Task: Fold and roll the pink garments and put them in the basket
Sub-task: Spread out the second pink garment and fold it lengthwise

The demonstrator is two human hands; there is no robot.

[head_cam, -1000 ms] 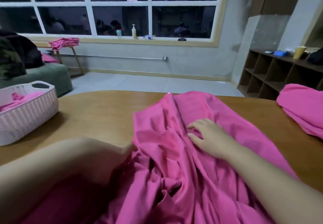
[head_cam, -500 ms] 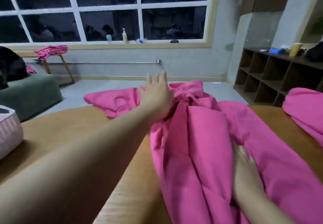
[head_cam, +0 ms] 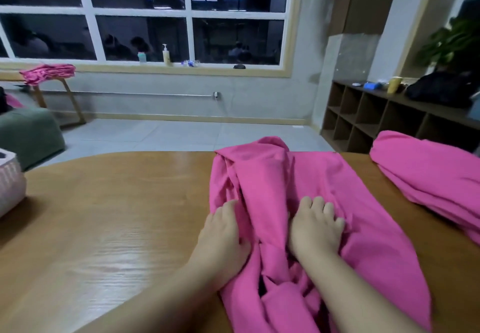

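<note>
Nearest the camera, the pink garment (head_cam: 298, 203) lies lengthwise on the wooden table (head_cam: 117, 216), running from the near edge to the far edge, where its bunched top end hangs slightly past the rim. The left hand (head_cam: 223, 231) rests on the garment's left edge, fingers curled down into the fabric, thumb side on the cloth; whether it pinches the fold cannot be told. The right hand (head_cam: 315, 225) lies just beside it on the garment's centre, fingers bent and gathering wrinkled cloth beneath them. The two hands are close together but not touching, a raised fold of fabric between them.

Left of the garment, a broad bare stretch of tabletop extends to the basket (head_cam: 10, 184), which is cut off by the left frame edge and sits well apart from the hands. To the right, a second pink garment (head_cam: 428, 177) lies near the table's right edge, separated from the first by a strip of bare wood.

Beyond the table: tiled floor, a green seat (head_cam: 28, 132), a stool carrying pink cloth (head_cam: 48, 73), a cubby shelf (head_cam: 376, 119) and a window (head_cam: 145, 18).
</note>
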